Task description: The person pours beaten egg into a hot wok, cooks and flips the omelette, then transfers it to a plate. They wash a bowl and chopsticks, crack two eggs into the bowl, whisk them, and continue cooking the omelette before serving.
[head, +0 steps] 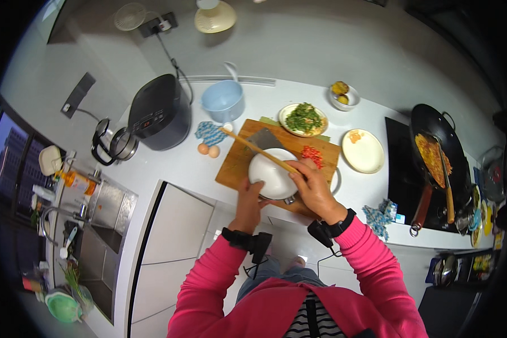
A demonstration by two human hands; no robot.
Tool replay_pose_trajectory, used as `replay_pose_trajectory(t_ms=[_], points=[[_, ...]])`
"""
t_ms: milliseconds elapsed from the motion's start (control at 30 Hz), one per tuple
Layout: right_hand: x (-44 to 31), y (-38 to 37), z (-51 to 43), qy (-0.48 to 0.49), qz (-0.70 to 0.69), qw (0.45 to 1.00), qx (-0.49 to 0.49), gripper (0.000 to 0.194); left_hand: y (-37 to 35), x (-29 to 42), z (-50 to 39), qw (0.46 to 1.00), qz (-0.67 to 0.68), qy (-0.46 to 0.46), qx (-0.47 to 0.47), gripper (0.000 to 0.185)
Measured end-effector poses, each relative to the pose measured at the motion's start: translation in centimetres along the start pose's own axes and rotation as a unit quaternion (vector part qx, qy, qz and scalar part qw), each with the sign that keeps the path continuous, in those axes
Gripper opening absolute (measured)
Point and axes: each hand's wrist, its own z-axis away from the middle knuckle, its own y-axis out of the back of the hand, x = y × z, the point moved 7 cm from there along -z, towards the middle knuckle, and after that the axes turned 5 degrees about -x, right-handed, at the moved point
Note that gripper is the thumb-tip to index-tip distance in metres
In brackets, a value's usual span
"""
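My left hand (247,205) grips the near left side of a white bowl (268,179), its thumb on the rim. In my right hand (319,190) are light wooden chopsticks (253,145), slanting over the bowl toward the far left. The bowl is above a wooden cutting board (232,169); whether it touches the board I cannot tell. Its inside looks white, with no clear contents. A cleaver blade (265,138) lies on the board, partly hidden by the bowl. Chopped red pepper (312,155) lies beyond my right hand.
A plate of chopped greens (303,118) overlaps the board's far edge. Two eggs (208,150), a blue checked cloth (211,133) and a rice cooker (162,114) stand left. Rightward are a cream plate (365,154) and a wok (437,126) holding food and a spatula (447,190).
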Motion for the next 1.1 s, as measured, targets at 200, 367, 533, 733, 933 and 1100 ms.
replay_pose_trajectory(t_ms=[200,367,533,733,933,1100], points=[[-4.2,-11.5,-6.4,0.081,-0.006,0.991,-0.104,0.025,13.3,6.3,1.5,0.986,0.009,-0.064,0.151,0.043],[-4.7,-22.3,-11.2,0.114,0.023,0.983,-0.142,0.023,22.9,8.6,0.0,0.978,0.005,-0.045,0.204,0.034],[-2.5,-30.3,-15.0,0.082,0.063,0.978,-0.181,0.023,29.4,9.3,-3.0,0.965,-0.039,-0.017,0.258,0.029],[-0.4,-36.6,-17.8,0.073,0.115,0.971,-0.197,0.021,32.6,10.2,-5.1,0.973,-0.022,0.003,0.23,0.025],[0.7,-40.0,-18.7,0.076,0.275,0.925,-0.249,0.02,33.3,13.3,-5.5,0.967,-0.062,-0.065,0.237,0.039],[0.7,-40.0,-18.7,-0.017,0.271,0.914,-0.302,0.018,33.5,15.2,-6.8,0.972,-0.075,-0.069,0.211,0.04]])
